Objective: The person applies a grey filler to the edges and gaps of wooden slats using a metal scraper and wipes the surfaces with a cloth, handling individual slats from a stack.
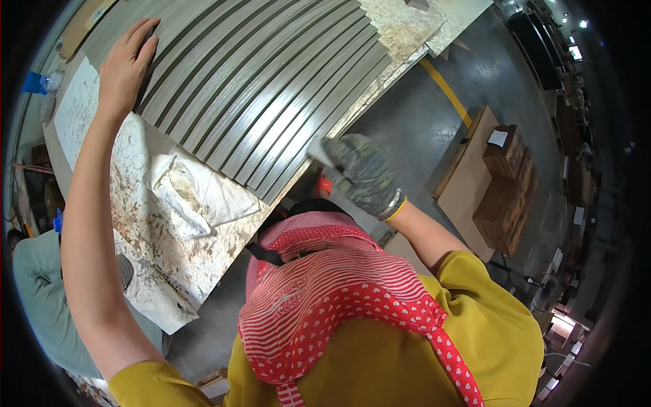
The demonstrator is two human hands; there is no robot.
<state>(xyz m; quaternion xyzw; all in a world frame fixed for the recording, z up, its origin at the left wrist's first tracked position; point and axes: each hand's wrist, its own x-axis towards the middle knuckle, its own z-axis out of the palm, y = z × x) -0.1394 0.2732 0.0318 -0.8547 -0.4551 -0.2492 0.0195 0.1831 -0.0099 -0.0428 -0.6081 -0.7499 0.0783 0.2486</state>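
A row of long grey wood-grain slats (271, 88) lies side by side on a paint-spattered table, with dark gaps between them. My bare left hand (124, 71) is at the far left of the row, its fingers and thumb closed over the edge of a grey slat. On my right hand (369, 173) is a dark mottled glove with a yellow-edged cuff. It is closed around a small, flat, pale pad (323, 152) at the near right ends of the slats. The glove hides part of the pad, so its exact kind is unclear.
A crumpled white cloth (203, 193) lies on the stained table covering (139, 173). Brown boxes (505, 197) stand on a board on the floor at right, past a yellow floor line (446, 91). A person in grey-green trousers (41, 285) is close at left.
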